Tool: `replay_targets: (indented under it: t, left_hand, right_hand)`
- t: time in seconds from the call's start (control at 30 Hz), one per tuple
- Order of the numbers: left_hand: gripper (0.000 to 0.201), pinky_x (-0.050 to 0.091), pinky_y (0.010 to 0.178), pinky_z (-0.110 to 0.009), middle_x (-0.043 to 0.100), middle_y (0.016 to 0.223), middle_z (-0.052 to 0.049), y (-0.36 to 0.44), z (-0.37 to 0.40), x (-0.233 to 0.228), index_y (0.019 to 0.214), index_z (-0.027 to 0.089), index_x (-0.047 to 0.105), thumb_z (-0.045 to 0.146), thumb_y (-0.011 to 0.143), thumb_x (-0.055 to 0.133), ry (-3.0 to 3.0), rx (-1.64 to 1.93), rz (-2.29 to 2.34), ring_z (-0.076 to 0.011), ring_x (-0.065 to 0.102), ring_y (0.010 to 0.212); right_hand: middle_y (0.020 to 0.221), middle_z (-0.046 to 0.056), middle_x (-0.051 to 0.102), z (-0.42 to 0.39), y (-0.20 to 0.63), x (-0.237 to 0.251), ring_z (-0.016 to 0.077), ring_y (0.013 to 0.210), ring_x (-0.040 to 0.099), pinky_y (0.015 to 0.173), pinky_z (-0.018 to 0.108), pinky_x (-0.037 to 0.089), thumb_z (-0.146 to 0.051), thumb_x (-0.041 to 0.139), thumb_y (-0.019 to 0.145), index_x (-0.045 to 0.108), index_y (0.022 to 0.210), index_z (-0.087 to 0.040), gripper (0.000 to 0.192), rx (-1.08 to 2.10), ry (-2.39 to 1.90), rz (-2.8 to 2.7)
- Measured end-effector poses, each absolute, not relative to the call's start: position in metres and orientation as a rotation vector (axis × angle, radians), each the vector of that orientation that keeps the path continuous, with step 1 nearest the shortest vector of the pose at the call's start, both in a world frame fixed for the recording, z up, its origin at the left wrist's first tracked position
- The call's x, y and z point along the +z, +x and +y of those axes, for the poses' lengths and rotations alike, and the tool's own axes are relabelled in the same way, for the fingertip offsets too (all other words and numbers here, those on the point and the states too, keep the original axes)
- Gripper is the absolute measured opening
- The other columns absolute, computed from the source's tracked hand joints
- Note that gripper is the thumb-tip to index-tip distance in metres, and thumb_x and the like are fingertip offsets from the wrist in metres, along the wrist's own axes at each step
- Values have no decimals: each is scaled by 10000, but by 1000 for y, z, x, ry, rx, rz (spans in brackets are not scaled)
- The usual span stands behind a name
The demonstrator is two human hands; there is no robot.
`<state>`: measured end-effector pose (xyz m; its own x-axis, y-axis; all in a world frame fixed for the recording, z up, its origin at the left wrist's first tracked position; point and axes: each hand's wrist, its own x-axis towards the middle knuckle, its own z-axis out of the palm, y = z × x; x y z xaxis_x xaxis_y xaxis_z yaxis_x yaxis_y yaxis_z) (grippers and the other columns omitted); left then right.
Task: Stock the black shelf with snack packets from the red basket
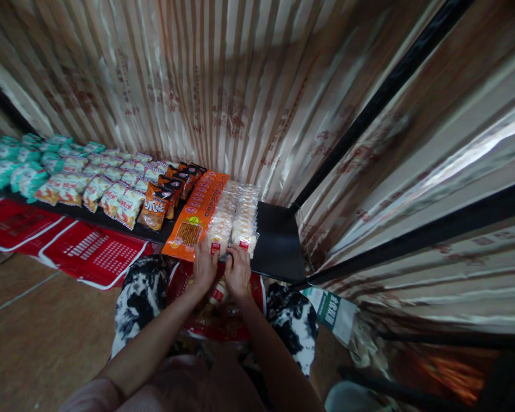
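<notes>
Two rows of clear-wrapped white rice cracker packs (243, 220) with red labels stand close together at the right end of the dark shelf board (278, 240). My left hand (205, 268) is at the front of the left row, its fingers bent against the lower part of the front pack. At the right row's front pack, my right hand (239, 272) has its fingers curled on the lower edge. The fingertips are partly hidden. Below my hands, between my knees, lies an open red bag (189, 294) with more wrapped packs (218, 293) inside.
Left of the rice crackers lies a flat orange snack packet (189, 232). Beyond it stand orange-and-black bags (154, 209), white bags (129, 206) and green-and-white bags (30, 178). Red printed sacks (94, 252) hang below the shelf. Black poles (369, 117) and a striped curtain (240, 74) bound the space.
</notes>
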<state>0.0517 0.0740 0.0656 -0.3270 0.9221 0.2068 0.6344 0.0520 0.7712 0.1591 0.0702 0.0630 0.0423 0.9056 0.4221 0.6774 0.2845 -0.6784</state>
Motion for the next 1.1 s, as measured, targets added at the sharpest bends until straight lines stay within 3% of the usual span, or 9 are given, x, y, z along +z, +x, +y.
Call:
replay_targets:
  t: [0.17,0.3,0.6,1.1]
  left_hand:
    - [533,445,938,-456,444,1194,-141,54,79,63,1321,166,360,206,822,544,1588,1157,1978,-273,497,1125]
    - [545,413,983,-459,430,1202,-135,55,85,63,1316,166,357,179,809,555,1611,1170,1972,-268,473,1162]
    - [559,374,1028,-418,418,1230,-147,54,102,68,1321,143,357,150,797,554,1650,1069,1969,-269,437,1220]
    - [525,414,1000,-440,429,1206,-152,56,109,65,1306,131,379,153,812,557,1737,1074,2010,-279,469,1176]
  right_hand:
    - [1416,151,383,89,184,64,290,1298,309,1032,541,294,-304,407,894,514,1250,-183,391,85,-1572,-1597]
    - [1490,164,266,111,204,50,323,1340,250,1027,573,292,-382,480,868,399,1364,-195,536,96,-1605,-1639]
    - [1420,171,411,117,211,36,272,1319,343,1052,473,319,-482,427,888,336,1411,-153,624,187,-1568,-1683]
    - [1398,171,448,115,205,36,274,1236,445,989,402,380,-486,370,917,254,1440,-118,650,2,-1728,-1795]
